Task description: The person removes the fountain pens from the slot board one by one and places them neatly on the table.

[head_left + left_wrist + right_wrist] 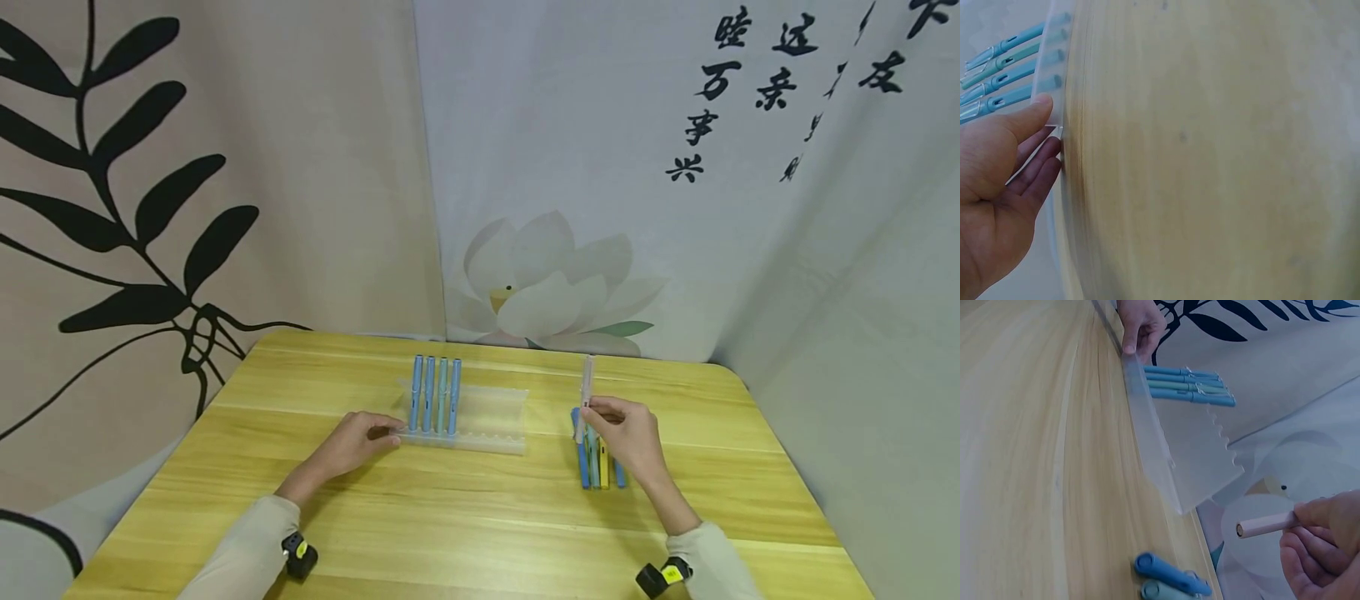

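Note:
A clear plastic pen rack (491, 408) stands on the table, with several pens upright at its left end, blue ones (416, 392) and a green one (442, 396). My left hand (360, 443) pinches the rack's front left corner, thumb (1040, 107) on top of the ledge. To the right, my right hand (628, 429) holds a pale pink pen (587, 379) between thumb and fingers, raised over a small group of pens. That group has blue pens (583, 471), a green pen (594, 467) and a yellow pen (604, 468), partly hidden by the hand.
Both hands work over a wooden table (465, 533). Behind its far edge hangs a curtain (570, 167) with a printed lotus and writing. The rack's notched back edge (1230, 445) shows in the right wrist view, its right part holding no pens.

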Demonstrator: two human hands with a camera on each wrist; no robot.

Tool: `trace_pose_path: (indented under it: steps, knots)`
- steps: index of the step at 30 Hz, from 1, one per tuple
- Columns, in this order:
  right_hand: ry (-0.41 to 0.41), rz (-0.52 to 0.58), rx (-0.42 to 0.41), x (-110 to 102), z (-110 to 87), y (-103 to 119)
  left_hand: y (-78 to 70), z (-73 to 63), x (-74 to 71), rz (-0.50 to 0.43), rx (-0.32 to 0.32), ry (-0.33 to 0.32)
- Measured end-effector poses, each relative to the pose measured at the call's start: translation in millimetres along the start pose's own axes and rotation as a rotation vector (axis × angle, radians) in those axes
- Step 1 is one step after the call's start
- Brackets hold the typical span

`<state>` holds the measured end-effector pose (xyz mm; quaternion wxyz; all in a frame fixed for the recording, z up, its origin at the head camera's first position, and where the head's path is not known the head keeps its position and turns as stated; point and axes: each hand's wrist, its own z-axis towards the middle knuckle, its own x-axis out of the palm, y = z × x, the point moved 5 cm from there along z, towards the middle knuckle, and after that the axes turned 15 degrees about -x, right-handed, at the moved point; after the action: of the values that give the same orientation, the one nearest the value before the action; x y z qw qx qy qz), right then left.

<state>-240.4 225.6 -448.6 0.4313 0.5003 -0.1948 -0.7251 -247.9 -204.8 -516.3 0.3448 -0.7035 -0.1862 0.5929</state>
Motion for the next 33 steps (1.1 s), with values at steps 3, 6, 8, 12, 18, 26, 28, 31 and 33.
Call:
trace_pose_path:
  steps: [3, 6, 8, 12, 18, 26, 28, 31, 33]
  knots:
    - [-0.005, -0.02, 0.004, -7, -2.0, -5, 0.5, 0.0, -0.1, 0.002, 0.001, -0.001]
    - [-0.006, -0.05, 0.008, -12, -4.0, -9, 1.5, -0.1, -0.5, -0.006, 0.002, -0.001]
    - [-0.008, -0.061, 0.023, -16, -5.8, -11, 1.7, -0.6, -0.8, -0.007, 0.002, -0.003]
    - [-0.015, -0.079, 0.04, -23, -11.4, -19, 2.0, -1.1, -0.6, -0.007, -0.002, -0.007]
    - [-0.02, -0.126, 0.062, -34, -20.1, -33, 2.1, 0.3, 0.5, -0.011, -0.003, -0.011]
    - [-0.001, -0.171, 0.123, -44, -29.3, -46, 1.5, 0.5, 0.9, -0.008, -0.007, -0.008]
    - [0.009, -0.17, 0.138, -45, -31.5, -49, 1.6, 0.5, 0.9, -0.012, -0.013, -0.008]
    - [0.023, -0.166, 0.162, -45, -34.5, -53, 1.1, 0.4, 0.1, -0.006, 0.004, -0.016]
    - [0.031, -0.165, 0.18, -45, -36.2, -56, 0.8, 0.3, -0.6, -0.01, 0.007, -0.02]
